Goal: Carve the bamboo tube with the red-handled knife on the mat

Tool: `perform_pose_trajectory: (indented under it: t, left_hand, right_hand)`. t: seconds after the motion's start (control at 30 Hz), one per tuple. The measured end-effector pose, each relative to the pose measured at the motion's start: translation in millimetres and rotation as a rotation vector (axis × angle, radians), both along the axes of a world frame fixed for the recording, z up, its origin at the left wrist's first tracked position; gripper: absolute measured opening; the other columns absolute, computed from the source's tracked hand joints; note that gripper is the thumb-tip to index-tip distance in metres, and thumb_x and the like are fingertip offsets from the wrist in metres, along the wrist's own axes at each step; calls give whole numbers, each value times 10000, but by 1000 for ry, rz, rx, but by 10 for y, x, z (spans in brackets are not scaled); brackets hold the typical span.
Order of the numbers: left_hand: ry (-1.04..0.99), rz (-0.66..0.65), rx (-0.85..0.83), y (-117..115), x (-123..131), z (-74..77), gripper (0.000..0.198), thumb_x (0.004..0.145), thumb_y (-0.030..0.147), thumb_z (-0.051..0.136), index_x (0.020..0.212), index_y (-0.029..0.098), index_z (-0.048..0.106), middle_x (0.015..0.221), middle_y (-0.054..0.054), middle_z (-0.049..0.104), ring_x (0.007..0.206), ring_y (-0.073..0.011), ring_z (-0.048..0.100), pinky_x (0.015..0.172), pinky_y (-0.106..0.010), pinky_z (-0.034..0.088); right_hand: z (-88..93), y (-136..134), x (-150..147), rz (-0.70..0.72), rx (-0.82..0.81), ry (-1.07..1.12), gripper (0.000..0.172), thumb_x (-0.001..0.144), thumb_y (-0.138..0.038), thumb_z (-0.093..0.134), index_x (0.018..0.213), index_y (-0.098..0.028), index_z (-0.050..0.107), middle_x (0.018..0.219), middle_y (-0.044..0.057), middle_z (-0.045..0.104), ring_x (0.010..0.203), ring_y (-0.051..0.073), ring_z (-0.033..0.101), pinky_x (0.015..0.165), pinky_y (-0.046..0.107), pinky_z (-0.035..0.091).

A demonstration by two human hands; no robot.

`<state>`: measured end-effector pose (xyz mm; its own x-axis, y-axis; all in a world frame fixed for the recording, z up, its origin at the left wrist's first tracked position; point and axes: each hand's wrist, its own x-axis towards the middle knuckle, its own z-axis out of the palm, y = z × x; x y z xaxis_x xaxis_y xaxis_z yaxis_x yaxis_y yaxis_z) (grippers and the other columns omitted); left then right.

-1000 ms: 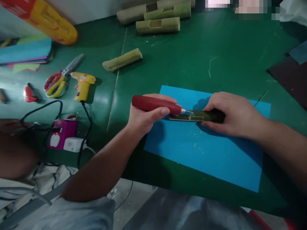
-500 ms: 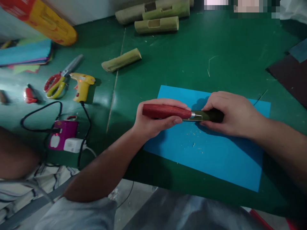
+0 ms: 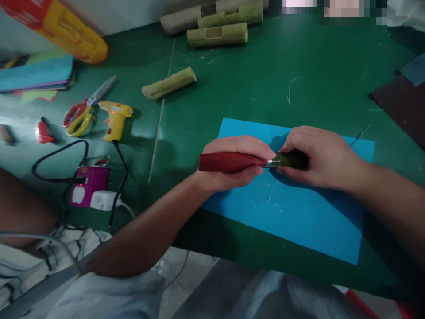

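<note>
My left hand [image 3: 239,145] is closed round the red wooden handle of a carving chisel [image 3: 229,162]. A metal ferrule shows at the handle's front, pointing right; the blade's tip is hard to make out against the bamboo. My right hand [image 3: 318,155] grips a dark green piece of bamboo [image 3: 290,158] over the blue sheet [image 3: 308,221], its fingers hiding much of it. My left fingertips are close to the bamboo's left end. Small pale shavings [image 3: 268,199] lie on the sheet just below the bamboo.
Cut bamboo tubes [image 3: 217,35] lie at the back, a single one [image 3: 169,83] nearer. To the left are scissors [image 3: 88,106], a yellow glue gun [image 3: 117,119], a purple power block [image 3: 88,186] with cords, and coloured paper [image 3: 33,73]. Another person's arm [image 3: 23,208] is at far left.
My left hand has moved slightly right, closer to the bamboo, and its fingers have shifted forward along the chisel handle. My right hand and the bamboo stay nearly in place.
</note>
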<state>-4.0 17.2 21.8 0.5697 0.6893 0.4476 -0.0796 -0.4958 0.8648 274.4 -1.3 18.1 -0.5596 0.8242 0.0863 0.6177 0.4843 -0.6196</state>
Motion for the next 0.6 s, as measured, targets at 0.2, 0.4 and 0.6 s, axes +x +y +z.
perform_pose_trajectory:
  t: [0.2, 0.4, 0.6]
  left_hand:
    - [28, 62, -1, 66, -1, -40, 319, 883, 566, 1039, 989, 287, 926, 965, -59, 925, 887, -234, 882, 828, -352, 733]
    - [-45, 59, 64, 94, 124, -47, 181, 994, 484, 932, 995, 304, 920, 940, -31, 919, 839, -203, 870, 773, -334, 700]
    - [-67, 106, -25, 131, 241, -70, 368, 982, 630, 916, 867, 282, 877, 876, -32, 891, 810, -210, 843, 786, -381, 700]
  right_hand:
    - [-2, 7, -5, 5, 9, 3, 189, 932, -456, 755, 921, -298, 652, 937, 68, 754, 828, 290, 673, 693, 409, 409]
    - [-15, 19, -3, 3, 2, -1, 215, 920, -481, 756, 924, -298, 642, 915, 55, 728, 805, 278, 644, 705, 404, 403]
    - [-25, 29, 5, 16, 21, 11, 235, 931, -500, 753, 924, -297, 634, 889, 46, 706, 786, 260, 622, 700, 396, 407]
